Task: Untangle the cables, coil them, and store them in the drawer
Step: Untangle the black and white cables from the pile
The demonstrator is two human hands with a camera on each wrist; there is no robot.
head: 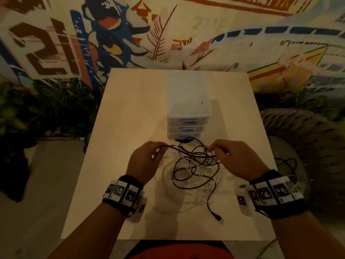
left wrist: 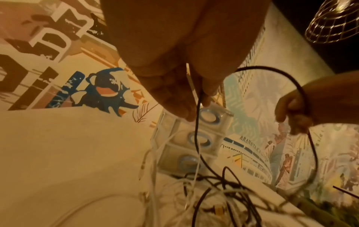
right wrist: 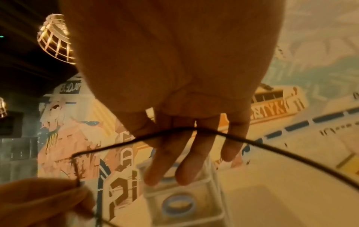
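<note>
A tangle of black cable point(head: 194, 165) and white cable point(head: 188, 186) lies on the pale table point(head: 130, 118), in front of a clear three-drawer unit point(head: 188, 101) whose drawers are closed. My left hand point(head: 160, 148) pinches a strand of the black cable at the tangle's left. My right hand point(head: 212, 149) holds the same cable at the right, so the strand is lifted between them. In the left wrist view my left hand point(left wrist: 194, 101) pinches the black cable point(left wrist: 197, 138) with some white cable point(left wrist: 155, 153). The black cable point(right wrist: 242, 141) crosses my right hand's fingers point(right wrist: 184, 153).
A black plug end point(head: 220, 219) trails toward the table's near edge. A woven pouf point(head: 298, 137) with another dark cable point(head: 285, 163) stands at the right. Plants point(head: 46, 109) fill the left, and a mural wall rises behind the table.
</note>
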